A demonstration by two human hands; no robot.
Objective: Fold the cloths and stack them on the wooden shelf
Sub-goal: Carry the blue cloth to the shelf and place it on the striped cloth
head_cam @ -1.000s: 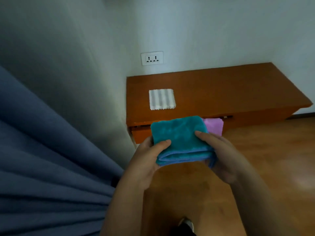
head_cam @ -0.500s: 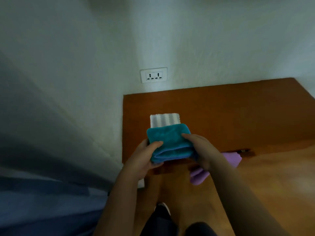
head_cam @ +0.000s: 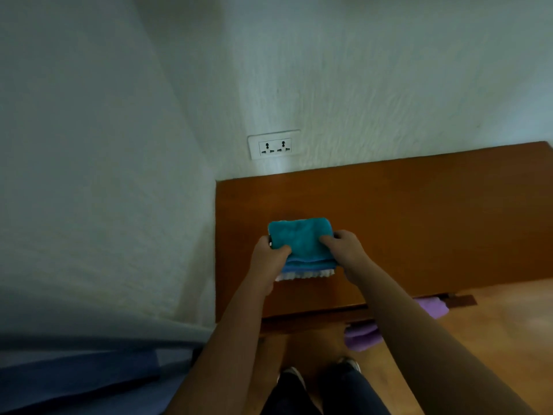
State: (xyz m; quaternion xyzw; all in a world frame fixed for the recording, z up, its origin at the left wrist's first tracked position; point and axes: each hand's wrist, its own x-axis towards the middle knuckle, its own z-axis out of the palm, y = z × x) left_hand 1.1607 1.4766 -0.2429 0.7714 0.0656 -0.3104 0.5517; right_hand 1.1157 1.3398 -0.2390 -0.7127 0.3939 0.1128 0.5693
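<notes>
A folded teal cloth [head_cam: 300, 239] lies on top of the white striped cloth [head_cam: 299, 275], whose front edge peeks out below it, on the wooden shelf [head_cam: 419, 220]. My left hand [head_cam: 267, 259] grips the teal cloth's left side, thumb on top. My right hand [head_cam: 344, 250] grips its right side, thumb on top. A purple cloth [head_cam: 362, 338] hangs under my right forearm, below the shelf's front edge; how it is held is hidden.
The shelf sits in a wall corner, with a white double socket [head_cam: 273, 144] on the wall behind it. A blue curtain [head_cam: 74, 375] hangs at the lower left. Wooden floor [head_cam: 508, 324] lies to the right. My legs and shoes [head_cam: 317, 387] are below.
Both hands carried the teal cloth forward over the shelf and lowered it onto the white striped cloth, which is now mostly covered. The view moved closer to the shelf.
</notes>
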